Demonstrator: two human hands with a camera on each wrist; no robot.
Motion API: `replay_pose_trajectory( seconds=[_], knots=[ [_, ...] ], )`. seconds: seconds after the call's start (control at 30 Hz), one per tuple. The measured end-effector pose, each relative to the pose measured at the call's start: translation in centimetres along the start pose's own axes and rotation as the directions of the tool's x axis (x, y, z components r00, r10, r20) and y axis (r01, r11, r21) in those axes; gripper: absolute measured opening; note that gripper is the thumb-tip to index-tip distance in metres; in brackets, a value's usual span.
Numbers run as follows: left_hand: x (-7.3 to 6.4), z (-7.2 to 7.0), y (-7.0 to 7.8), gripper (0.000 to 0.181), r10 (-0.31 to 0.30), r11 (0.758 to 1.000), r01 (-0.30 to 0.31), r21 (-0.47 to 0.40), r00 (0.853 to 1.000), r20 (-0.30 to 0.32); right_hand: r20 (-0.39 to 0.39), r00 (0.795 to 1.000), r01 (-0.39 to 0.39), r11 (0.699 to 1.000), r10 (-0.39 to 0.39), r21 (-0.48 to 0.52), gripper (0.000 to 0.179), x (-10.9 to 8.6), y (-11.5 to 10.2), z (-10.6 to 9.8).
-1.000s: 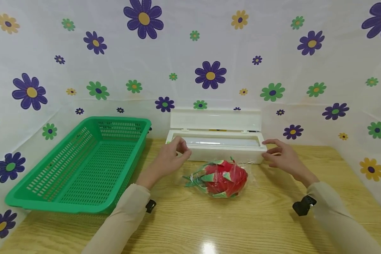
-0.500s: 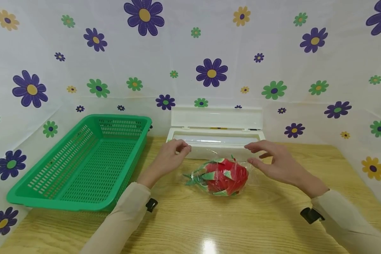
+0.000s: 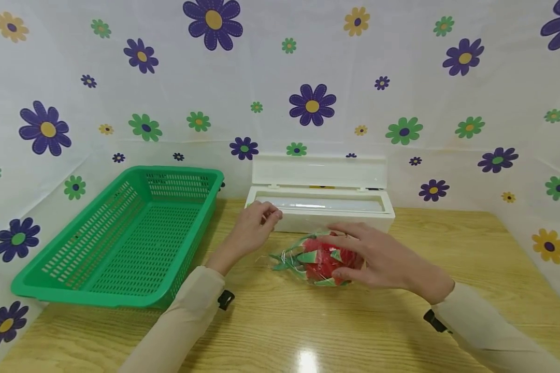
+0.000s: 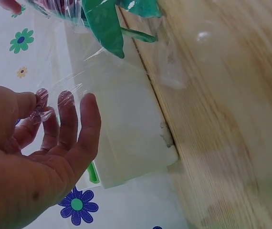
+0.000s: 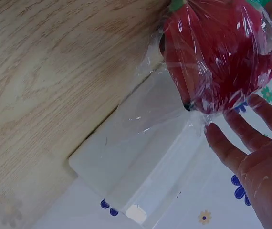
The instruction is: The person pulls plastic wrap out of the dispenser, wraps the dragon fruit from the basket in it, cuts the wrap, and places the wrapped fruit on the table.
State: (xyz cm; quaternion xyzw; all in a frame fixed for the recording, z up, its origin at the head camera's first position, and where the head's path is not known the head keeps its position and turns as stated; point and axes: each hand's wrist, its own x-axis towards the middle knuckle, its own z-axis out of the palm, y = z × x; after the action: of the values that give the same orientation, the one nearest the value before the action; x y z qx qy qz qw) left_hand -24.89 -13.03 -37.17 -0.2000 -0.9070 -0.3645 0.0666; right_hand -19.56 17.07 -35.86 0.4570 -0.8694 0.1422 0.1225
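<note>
A red dragon fruit (image 3: 319,267) with green scales lies on the table under clear plastic wrap (image 5: 136,112). My left hand (image 3: 249,230) pinches an edge of that film between thumb and forefinger, in front of the box's left end; the left wrist view shows the film (image 4: 43,114) bunched at the fingertips. Over the fruit's right side spreads my right hand (image 3: 384,259), fingers extended, with fingertips right at the wrapped surface in the right wrist view. Behind the fruit stands a white wrap dispenser box (image 3: 303,224), lid raised, a roll of film (image 3: 307,203) inside.
A green perforated plastic basket (image 3: 90,298) stands on the left of the wooden table (image 3: 354,331). A white cloth with printed flowers (image 3: 354,77) hangs behind the box and along the sides.
My right hand has left the box's right end and come left and nearer, over the wrapped dragon fruit. My left hand stays near the box's left end.
</note>
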Motion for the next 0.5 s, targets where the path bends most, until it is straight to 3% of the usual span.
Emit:
replay_pose_trajectory(
  seconds=[0.2, 0.33, 0.5],
  knots=[
    [0.0, 0.3, 0.2, 0.026, -0.015, 0.999, 0.017, -0.044, 0.998, 0.054, 0.068, 0.998, 0.009, 0.998, -0.005, -0.059, 0.061, 0.9, -0.4, 0.9],
    [-0.3, 0.6, 0.6, 0.024, -0.057, 0.988, 0.071, -0.139, 0.993, 0.106, 0.092, 0.996, 0.001, 0.997, 0.007, -0.083, 0.057, 1.2, -0.8, 1.2],
    [-0.5, 0.9, 1.2, 0.023, -0.08, 0.972, 0.101, -0.21, 0.991, 0.108, 0.086, 0.995, -0.044, 0.994, 0.053, -0.101, 0.054, 1.5, -1.3, 1.2]
  ],
)
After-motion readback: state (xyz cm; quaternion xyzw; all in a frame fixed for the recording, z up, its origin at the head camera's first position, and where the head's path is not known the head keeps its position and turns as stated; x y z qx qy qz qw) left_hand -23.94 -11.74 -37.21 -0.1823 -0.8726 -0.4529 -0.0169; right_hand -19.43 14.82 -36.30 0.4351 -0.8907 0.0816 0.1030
